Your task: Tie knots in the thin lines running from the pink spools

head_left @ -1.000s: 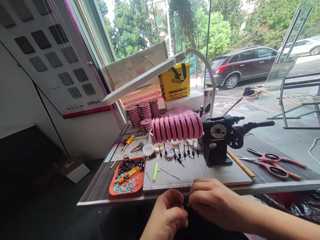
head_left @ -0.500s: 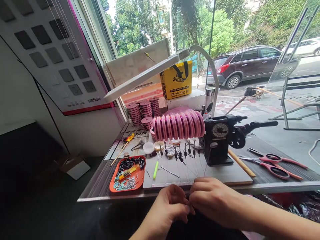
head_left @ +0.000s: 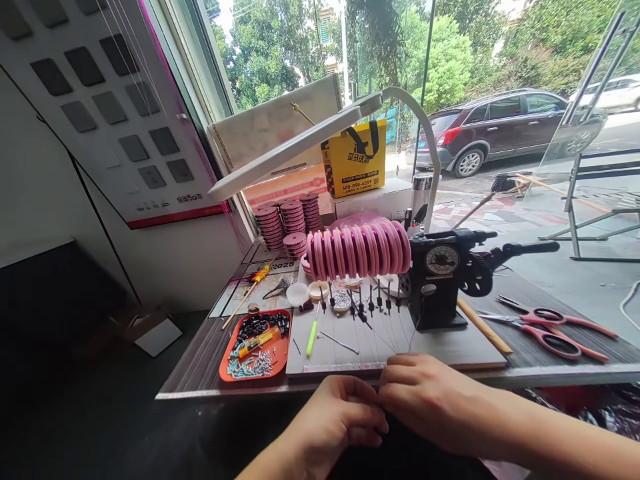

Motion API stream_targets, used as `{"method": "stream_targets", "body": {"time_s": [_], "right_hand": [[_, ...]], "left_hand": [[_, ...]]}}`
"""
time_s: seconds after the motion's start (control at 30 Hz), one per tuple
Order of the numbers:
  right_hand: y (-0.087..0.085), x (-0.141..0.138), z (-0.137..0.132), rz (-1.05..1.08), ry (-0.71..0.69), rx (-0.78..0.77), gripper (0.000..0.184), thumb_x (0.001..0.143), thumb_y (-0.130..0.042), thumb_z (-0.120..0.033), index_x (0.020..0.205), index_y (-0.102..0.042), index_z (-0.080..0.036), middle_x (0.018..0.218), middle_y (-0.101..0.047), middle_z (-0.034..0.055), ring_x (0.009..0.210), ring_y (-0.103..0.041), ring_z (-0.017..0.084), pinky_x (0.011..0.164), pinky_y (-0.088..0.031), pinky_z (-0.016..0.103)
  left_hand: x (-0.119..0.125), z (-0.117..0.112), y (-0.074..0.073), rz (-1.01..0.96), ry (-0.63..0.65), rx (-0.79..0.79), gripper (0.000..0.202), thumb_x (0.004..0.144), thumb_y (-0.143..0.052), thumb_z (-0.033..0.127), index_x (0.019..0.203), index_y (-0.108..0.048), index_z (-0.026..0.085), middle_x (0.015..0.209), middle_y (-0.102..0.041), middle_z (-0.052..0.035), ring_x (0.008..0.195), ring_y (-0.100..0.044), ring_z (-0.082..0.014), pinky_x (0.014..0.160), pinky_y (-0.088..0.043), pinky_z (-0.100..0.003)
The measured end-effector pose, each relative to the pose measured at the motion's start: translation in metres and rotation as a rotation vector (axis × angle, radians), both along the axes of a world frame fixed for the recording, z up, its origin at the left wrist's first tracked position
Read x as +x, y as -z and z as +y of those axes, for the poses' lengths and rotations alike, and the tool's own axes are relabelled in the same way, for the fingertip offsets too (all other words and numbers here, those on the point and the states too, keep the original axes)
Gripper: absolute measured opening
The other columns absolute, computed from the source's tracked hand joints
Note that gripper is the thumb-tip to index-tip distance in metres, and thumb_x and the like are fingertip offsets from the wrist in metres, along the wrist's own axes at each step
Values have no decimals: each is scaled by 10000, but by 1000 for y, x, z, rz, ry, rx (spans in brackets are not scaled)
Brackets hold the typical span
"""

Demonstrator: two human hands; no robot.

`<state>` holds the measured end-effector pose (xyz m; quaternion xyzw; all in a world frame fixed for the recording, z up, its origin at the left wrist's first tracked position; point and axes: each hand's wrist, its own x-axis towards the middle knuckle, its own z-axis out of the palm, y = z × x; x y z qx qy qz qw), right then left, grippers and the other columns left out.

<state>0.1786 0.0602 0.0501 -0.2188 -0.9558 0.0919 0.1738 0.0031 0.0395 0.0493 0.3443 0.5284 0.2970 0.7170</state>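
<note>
At the front edge of the table my left hand (head_left: 345,415) and my right hand (head_left: 425,395) meet, fingertips close together. The left fingers are bent and pinched; whatever is between them is hidden. My right hand is curled shut, with thin, pale line (head_left: 389,347) running down to its fingers. Beyond, a row of pink spools (head_left: 357,251) sits on the shaft of a black hand-cranked winder (head_left: 439,287). Small black pieces (head_left: 371,305) hang on lines below the spools, over a grey board (head_left: 330,363).
An orange-red tray (head_left: 280,347) of small black and metal parts stands left. A green-handled tool (head_left: 311,339) and metal rod (head_left: 340,343) lie on the board. Scissors (head_left: 555,343) lie right. Stacked pink spools (head_left: 270,229) stand behind, under a white lamp arm (head_left: 300,147).
My left hand has turned slightly, its fingers closing more together and hiding the gap seen before. My right hand stays almost in place. The view has shifted very slightly.
</note>
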Motion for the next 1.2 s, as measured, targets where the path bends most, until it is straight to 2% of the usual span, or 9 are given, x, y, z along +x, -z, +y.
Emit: {"method": "stream_targets", "body": {"time_s": [0.17, 0.27, 0.47, 0.63, 0.77, 0.93, 1.0, 1.2], "right_hand": [[-6, -1, 3, -56, 10, -7, 181, 816, -517, -38, 710, -593, -163, 678, -618, 27, 607, -526, 144, 570, -388, 245], [-11, 2, 6, -46, 30, -10, 180, 817, -524, -37, 703, -595, -156, 673, -612, 33, 604, -529, 140, 563, -380, 240], [-13, 5, 11, -14, 20, -48, 175, 850, -515, -59, 769, -633, -158, 709, -628, 35, 634, -553, 144, 593, -394, 246], [-14, 5, 9, -26, 38, -87, 173, 836, -531, -44, 784, -653, -157, 720, -639, 40, 654, -575, 149, 602, -404, 244], [-14, 5, 9, -25, 29, -77, 165, 849, -532, -57, 800, -653, -157, 726, -641, 41, 663, -578, 151, 616, -404, 247], [-14, 5, 11, -83, 21, -65, 163, 855, -528, -67, 760, -628, -155, 707, -627, 33, 647, -567, 148, 598, -398, 248], [-14, 4, 11, -94, 23, -57, 162, 858, -529, -74, 758, -626, -156, 704, -626, 31, 641, -566, 148, 598, -400, 250], [-15, 4, 10, -104, 19, -40, 159, 849, -538, -60, 755, -631, -147, 692, -626, 38, 630, -565, 150, 593, -396, 255]], "left_hand": [[-4, 5, 2, 63, 53, 83, 238, 476, -614, 58, 669, -537, 175, 471, -631, 31, 455, -472, -88, 482, -278, -228], [-6, 7, -2, 107, 112, 110, 227, 497, -603, 74, 696, -549, 171, 483, -642, 36, 426, -429, -74, 481, -265, -228], [-2, 9, -4, 157, 149, 177, 213, 522, -564, 120, 728, -601, 155, 441, -581, 57, 408, -392, -80, 478, -253, -242], [3, 8, -6, 166, 160, 228, 107, 535, -584, 196, 629, -607, 152, 471, -537, 46, 453, -420, -94, 488, -266, -253], [4, 9, -10, 204, 206, 262, 108, 576, -564, 241, 605, -620, 153, 442, -499, 47, 429, -385, -89, 482, -253, -259], [3, 10, -4, 242, 182, 322, 153, 629, -622, 296, 603, -640, 146, 490, -524, 29, 454, -451, -106, 471, -245, -257], [3, 10, -2, 252, 170, 308, 161, 625, -642, 303, 596, -641, 145, 473, -524, 32, 439, -431, -101, 470, -230, -258], [4, 10, 1, 165, 117, 267, 99, 594, -669, 230, 564, -664, 136, 446, -533, 31, 432, -415, -98, 478, -205, -266]]}}
